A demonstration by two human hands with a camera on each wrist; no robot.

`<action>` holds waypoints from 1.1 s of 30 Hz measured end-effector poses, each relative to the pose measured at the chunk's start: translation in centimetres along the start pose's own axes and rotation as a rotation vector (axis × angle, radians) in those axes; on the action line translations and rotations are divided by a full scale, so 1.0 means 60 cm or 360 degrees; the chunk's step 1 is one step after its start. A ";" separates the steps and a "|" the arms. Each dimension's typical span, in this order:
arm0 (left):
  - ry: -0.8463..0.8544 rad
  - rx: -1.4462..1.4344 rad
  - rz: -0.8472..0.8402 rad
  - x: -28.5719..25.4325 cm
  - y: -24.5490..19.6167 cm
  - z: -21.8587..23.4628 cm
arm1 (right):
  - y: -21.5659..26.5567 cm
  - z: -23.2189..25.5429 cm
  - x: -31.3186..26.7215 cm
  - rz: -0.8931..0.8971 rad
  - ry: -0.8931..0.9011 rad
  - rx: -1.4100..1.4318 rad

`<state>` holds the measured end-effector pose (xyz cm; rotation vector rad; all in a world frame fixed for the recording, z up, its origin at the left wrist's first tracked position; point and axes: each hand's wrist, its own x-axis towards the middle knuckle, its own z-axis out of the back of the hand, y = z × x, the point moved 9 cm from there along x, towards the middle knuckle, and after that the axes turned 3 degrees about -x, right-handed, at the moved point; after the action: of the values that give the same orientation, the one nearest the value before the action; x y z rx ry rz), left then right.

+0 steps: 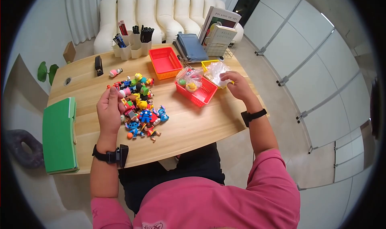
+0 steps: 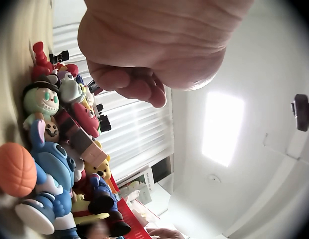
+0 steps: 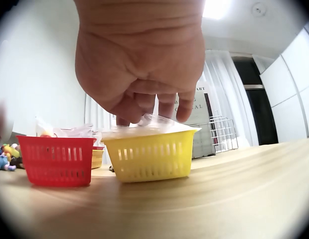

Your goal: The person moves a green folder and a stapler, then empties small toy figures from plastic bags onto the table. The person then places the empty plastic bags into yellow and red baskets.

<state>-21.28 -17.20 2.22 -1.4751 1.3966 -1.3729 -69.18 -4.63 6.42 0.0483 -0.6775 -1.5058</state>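
Note:
My left hand point(image 1: 109, 108) is beside the left edge of a pile of small toy figures point(image 1: 141, 104), its fingers loosely bent with no object visible in them. In the left wrist view, the hand point(image 2: 154, 45) is above a blue figure point(image 2: 54, 162) with an orange ball point(image 2: 15, 170). Over the yellow basket point(image 3: 149, 158), my right hand point(image 3: 142, 64) has its fingers bent down at clear plastic bags point(image 3: 157, 122); whether they touch is unclear. In the head view, the right hand point(image 1: 240, 88) is at the right side of these bags point(image 1: 217, 73).
A red basket point(image 1: 206, 93) with bagged toys stands beside the yellow one. Farther back are a red-and-orange basket point(image 1: 165, 62), pen holders point(image 1: 136, 48), a stapler point(image 1: 99, 65), dark pouches point(image 1: 193, 47) and books point(image 1: 220, 40). A green folder point(image 1: 59, 134) is at the left.

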 end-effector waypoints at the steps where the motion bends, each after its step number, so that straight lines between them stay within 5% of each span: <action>1: 0.0000 0.0008 -0.0002 0.001 0.001 0.001 | 0.016 0.018 0.003 0.0056 -0.0163 -0.0001; 5: -0.0013 0.0009 0.0017 0.001 0.000 -0.001 | 0.103 0.038 0.010 0.0229 -0.0453 0.0029; 9: -0.0026 -0.0005 0.0028 0.005 0.010 0.002 | 0.220 -0.027 0.014 0.0310 -0.0172 -0.0174; 15: -0.0041 0.0013 0.0011 0.007 0.009 0.007 | 0.195 -0.098 0.034 0.0246 0.0127 -0.0577; 18: -0.0073 0.0003 -0.0004 0.005 0.006 0.007 | 0.160 -0.076 0.046 0.0019 0.0135 -0.0319; 20: 0.0023 -0.0019 0.0001 0.005 0.007 -0.001 | 0.155 -0.009 0.048 -0.0140 -0.0431 0.0324; 21: 0.0099 -0.0031 0.0025 0.003 0.009 -0.002 | 0.152 -0.013 0.050 -0.0164 -0.0459 0.1111; 25: 0.0274 -0.0132 0.0136 -0.012 0.005 -0.033 | 0.263 -0.070 0.045 -0.0134 -0.0010 0.1333; 28: 0.0770 -0.0079 -0.0061 -0.037 -0.020 -0.078 | 0.343 -0.199 0.029 -0.0286 0.0612 0.1793; 29: 0.0947 -0.0050 -0.0102 -0.046 -0.035 -0.096 | 0.361 -0.228 0.027 -0.0267 0.0661 0.1728; 30: 0.1000 0.0179 0.0137 -0.058 -0.028 -0.093 | 0.378 -0.254 0.026 -0.0244 0.0705 0.1659; 33: 0.0979 0.0204 0.0072 -0.053 -0.013 -0.088 | 0.387 -0.300 0.028 -0.0212 0.0645 0.1751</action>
<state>-25.72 -13.04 3.37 -0.9629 1.6474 -1.9456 -40.66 -10.59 2.39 1.2133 -1.0975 -1.0312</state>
